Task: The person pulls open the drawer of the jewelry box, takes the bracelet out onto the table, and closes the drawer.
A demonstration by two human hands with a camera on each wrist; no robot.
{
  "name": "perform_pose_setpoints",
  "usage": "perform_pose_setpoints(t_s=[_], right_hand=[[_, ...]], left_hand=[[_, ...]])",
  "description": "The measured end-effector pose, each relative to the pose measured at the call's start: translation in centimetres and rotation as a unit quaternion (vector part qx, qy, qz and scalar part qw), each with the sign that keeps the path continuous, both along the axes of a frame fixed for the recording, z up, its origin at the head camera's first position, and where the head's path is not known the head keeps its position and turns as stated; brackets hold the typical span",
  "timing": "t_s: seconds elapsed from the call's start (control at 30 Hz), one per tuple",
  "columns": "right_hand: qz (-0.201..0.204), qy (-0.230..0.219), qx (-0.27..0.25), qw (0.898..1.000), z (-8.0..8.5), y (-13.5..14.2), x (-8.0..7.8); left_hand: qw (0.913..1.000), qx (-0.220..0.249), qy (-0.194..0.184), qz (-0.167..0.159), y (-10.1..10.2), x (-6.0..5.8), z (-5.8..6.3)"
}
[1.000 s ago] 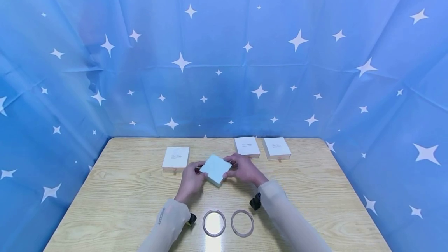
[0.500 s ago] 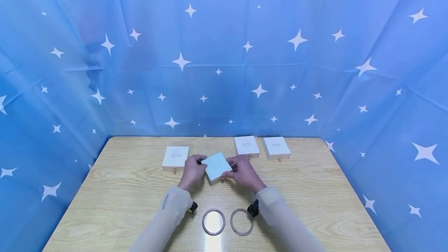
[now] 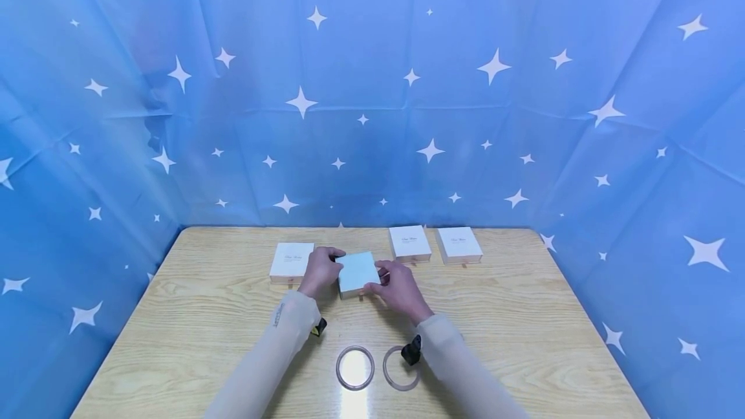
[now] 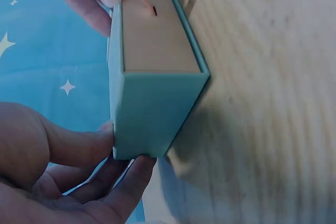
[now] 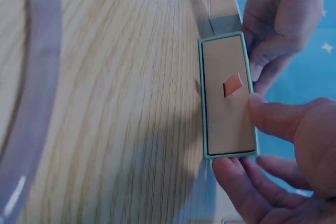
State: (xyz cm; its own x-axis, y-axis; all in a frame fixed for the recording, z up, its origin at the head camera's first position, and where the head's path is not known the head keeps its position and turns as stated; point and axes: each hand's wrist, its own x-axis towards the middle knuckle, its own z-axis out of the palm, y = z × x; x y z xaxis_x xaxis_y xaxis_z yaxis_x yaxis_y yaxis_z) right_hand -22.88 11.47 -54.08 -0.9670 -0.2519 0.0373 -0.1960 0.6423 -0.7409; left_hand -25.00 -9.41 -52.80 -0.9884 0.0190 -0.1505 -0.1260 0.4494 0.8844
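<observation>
A small mint-green drawer box [image 3: 357,271] is held between both hands near the table's middle. Its tan drawer front [image 5: 229,114] with a short orange pull tab [image 5: 232,84] faces the person, and the drawer sits flush in the sleeve. My left hand [image 3: 320,270] grips the box's left side, thumb at the top edge and fingers at the far corner. My right hand [image 3: 398,290] pinches the right side, its thumb on the near top edge and fingers against the side wall. Two purplish-grey rings [image 3: 356,368] lie nearer the person, the right ring [image 3: 400,377] partly hidden by the wrist camera.
A white box [image 3: 292,260] stands just left of the left hand. Two more, a white box [image 3: 410,242] and another white box [image 3: 459,244], stand at the back right. A blue star-printed curtain [image 3: 372,83] encloses the wooden table [image 3: 204,315] behind and at the sides.
Both hands have turned the mint-green box from a diamond angle to nearly square with the table, its drawer front now toward the person. It has shifted slightly left. Rings and white boxes stay put.
</observation>
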Motion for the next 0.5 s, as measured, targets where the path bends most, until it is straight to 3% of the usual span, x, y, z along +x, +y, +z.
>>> perform_pose_setpoints(t_s=[0.27, 0.5], right_hand=[[-0.025, -0.013, -0.004, 1.000, 0.0, -1.3, 0.0], [-0.052, -0.026, -0.017, 0.998, 0.2, -2.5, -0.2]], left_hand=[[0.9994, -0.029, -0.013, -0.010, -0.4, -2.0, 0.1], [0.9968, -0.077, 0.003, -0.018, -0.7, -3.2, 0.6]])
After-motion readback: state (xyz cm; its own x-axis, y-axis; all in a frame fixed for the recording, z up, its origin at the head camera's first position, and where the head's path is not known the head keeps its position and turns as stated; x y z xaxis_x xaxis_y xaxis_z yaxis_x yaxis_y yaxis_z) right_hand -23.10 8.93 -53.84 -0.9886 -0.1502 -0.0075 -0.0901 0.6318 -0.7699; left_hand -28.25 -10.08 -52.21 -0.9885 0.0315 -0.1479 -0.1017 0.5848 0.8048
